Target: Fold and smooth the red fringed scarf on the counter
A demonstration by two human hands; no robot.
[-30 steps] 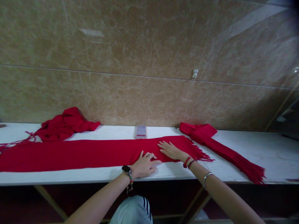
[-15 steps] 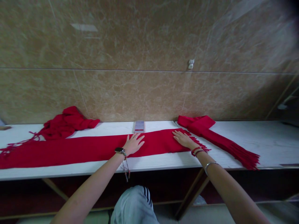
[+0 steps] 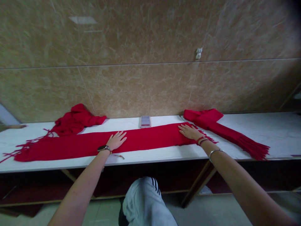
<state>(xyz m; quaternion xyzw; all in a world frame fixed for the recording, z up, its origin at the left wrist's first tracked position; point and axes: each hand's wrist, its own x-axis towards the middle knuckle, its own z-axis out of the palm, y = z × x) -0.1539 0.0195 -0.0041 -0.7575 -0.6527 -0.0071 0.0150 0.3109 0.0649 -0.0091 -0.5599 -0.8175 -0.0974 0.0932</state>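
A long red scarf [image 3: 145, 138] lies stretched flat along the white tabletop, with fringe at both ends. My left hand [image 3: 116, 140] rests on it left of the middle, palm down and fingers spread. Near the scarf's right end, my right hand [image 3: 188, 131] presses flat with its fingers stretched out, close to the fringe. A crumpled red scarf [image 3: 77, 121] sits behind the left part of the flat one. On the right, another red scarf [image 3: 225, 130] is loosely folded over, its fringe pointing toward the front edge.
A phone [image 3: 145, 121] lies at the back of the white table [image 3: 164, 155], behind the flat scarf. The tiled wall [image 3: 141, 88] rises directly behind the table, with a small white hook [image 3: 198, 53] on it. Dark shelves [image 3: 105, 182] run below the tabletop.
My left hand has slid leftward along the flat scarf. The right hand stays on the right end. The view has shifted slightly, showing more of the scarf's left fringe.
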